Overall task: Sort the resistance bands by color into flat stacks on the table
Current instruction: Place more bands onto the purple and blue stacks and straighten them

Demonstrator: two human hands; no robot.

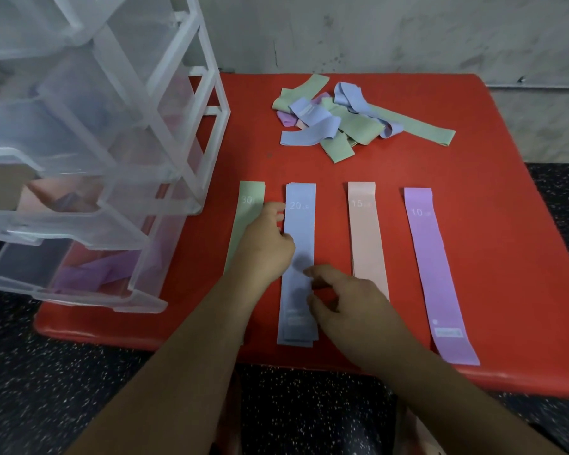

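Red tabletop (pixel 473 198) is occupied at its far side by a tangled pile of mixed fabric bands (pixel 349 123), well beyond both hands. The flat blue band stack (pixel 300 231), lying lengthwise away, is flanked: left hand (pixel 266 247) curled at its left edge, grip indiscernible; right hand (pixel 345 300) loosely bent at its right.

Soft, rather dim indoor light falls evenly from above. The glossy red plastic desk (pixel 473 165) carries a mild sheen along its front rim. Blurred grey shadows smudge the pale blue fabric band stack (pixel 301 224). Wide-angle distortion bends the translucent plastic drawer unit (pixel 96 126) at the left edge. The dark speckled floor (pixel 79 372) looks murky, and detail is slightly soft throughout.
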